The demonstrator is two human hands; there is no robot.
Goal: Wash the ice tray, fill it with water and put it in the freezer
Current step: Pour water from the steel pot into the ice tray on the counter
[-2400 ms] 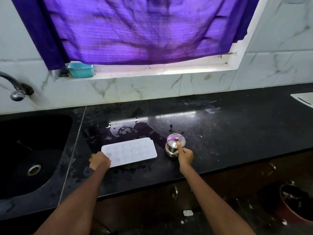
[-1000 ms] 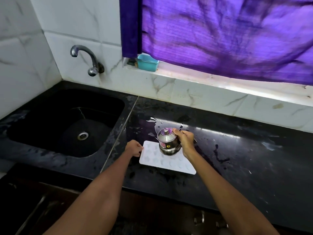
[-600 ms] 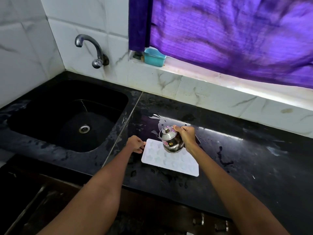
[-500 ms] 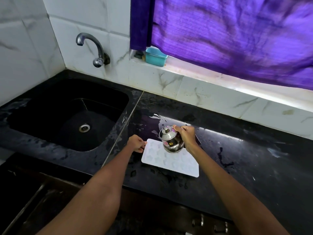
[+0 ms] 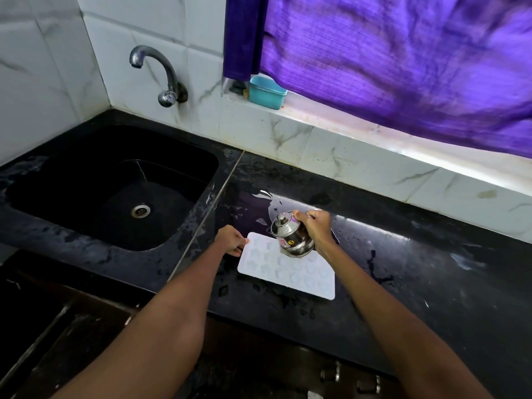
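Fill step: flat white plastic ice tray [image 5: 288, 267] lies on wet black countertop [image 5: 431, 269]; left hand [image 5: 230, 240] pinches its edge, right hand [image 5: 315, 227] grips tilted small steel pot [image 5: 290, 236] above it. Next, probably: tip slowly, cavity by cavity

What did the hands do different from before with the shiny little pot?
The right hand took hold of the steel pot, which stood on the counter right of the ice tray, lifted it and now tips it over the tray. The left hand stayed at the tray's left edge, and the tray stayed flat.
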